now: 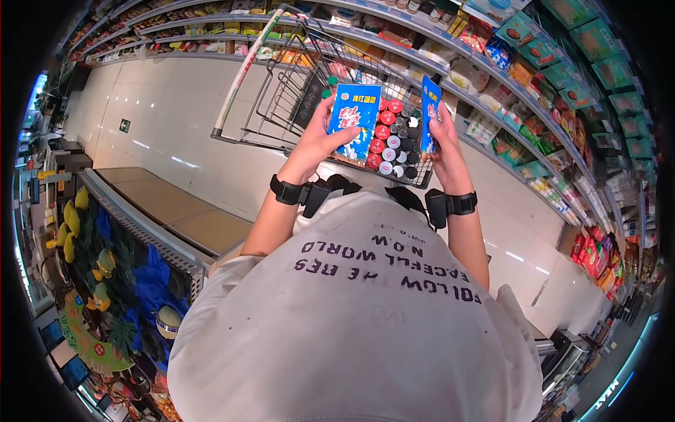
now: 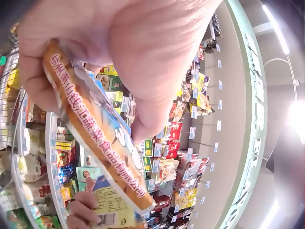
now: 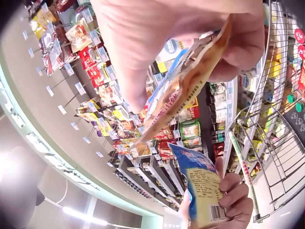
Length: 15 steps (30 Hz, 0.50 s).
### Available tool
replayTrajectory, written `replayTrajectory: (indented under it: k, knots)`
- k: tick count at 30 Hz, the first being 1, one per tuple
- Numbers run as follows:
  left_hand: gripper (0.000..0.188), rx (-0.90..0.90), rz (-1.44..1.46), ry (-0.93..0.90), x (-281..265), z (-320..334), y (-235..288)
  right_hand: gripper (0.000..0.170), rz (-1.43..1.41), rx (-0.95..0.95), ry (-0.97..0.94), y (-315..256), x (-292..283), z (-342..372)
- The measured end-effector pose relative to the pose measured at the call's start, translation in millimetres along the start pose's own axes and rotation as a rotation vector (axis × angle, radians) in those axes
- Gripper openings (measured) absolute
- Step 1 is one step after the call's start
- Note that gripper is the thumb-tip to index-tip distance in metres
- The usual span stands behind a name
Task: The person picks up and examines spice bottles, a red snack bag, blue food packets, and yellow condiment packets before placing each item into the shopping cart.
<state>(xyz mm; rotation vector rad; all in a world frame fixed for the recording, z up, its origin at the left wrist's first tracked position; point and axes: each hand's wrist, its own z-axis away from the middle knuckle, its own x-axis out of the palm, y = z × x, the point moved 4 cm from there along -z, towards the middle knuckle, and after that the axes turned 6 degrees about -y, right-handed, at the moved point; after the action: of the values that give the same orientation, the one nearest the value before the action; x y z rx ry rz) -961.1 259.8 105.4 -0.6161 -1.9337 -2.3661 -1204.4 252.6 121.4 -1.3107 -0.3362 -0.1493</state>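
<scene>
My left hand point(image 1: 316, 144) grips a flat blue food packet point(image 1: 361, 105), thumb across its printed front. White and red lettering covers that face, with a brown strip along the bottom. A matching blue packet point(image 1: 429, 112) is in my right hand point(image 1: 451, 151), turned nearly edge-on in the head view. Its thumb lies on the front and the fingers curl behind. From the right wrist, the left packet's pale yellow back point(image 3: 206, 188) shows small print and a barcode. Both packets are held up over the shopping cart point(image 1: 281, 91), a gap between them.
Inside the cart stand several red-, white- and black-lidded jars point(image 1: 387, 137). Stocked shelves point(image 1: 485, 77) curve along the far and right sides. At the left is a display with yellow fruit shapes and blue cloth point(image 1: 105, 260). Pale tiled floor point(image 1: 162, 119) lies between.
</scene>
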Motion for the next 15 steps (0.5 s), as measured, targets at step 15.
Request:
replayTrajectory:
  k: [15]
  knots:
    - [0.062,-0.203,0.416,0.052,82.6,-34.7,-38.9,0.052,-0.496,0.09,-0.322,-11.6,-99.1,-5.6]
